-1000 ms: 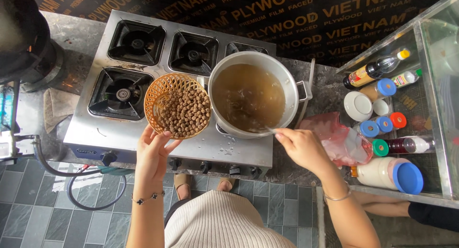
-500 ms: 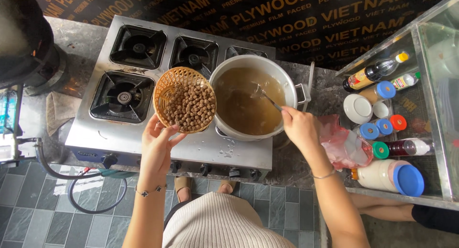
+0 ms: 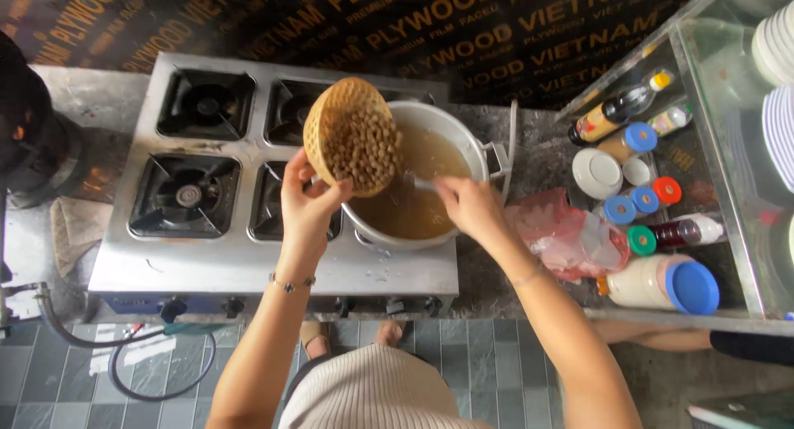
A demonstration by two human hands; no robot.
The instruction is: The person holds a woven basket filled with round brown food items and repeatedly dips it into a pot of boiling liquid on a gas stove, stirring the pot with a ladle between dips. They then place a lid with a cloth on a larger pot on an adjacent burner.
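Observation:
My left hand (image 3: 308, 199) grips the rim of a round woven basket (image 3: 327, 123) full of small brown balls (image 3: 360, 148). The basket is tilted toward a large metal pot (image 3: 475, 143) of brown broth (image 3: 413, 201), partly over the pot's left rim. My right hand (image 3: 467, 206) is closed on a thin metal utensil (image 3: 418, 181) whose end dips into the broth. The pot stands on the front right burner of a steel gas stove (image 3: 248, 268).
Three free burners lie left of the pot, one being (image 3: 186, 196). Right of the stove are a pink plastic bag (image 3: 566, 234), a tray of bottles and jars with coloured lids (image 3: 653, 201), and a glass cabinet with stacked plates (image 3: 777, 73). A dark appliance (image 3: 29, 131) stands far left.
My left hand has lifted the basket right and tilted it over the pot's rim. My right hand has moved left over the pot with the utensil.

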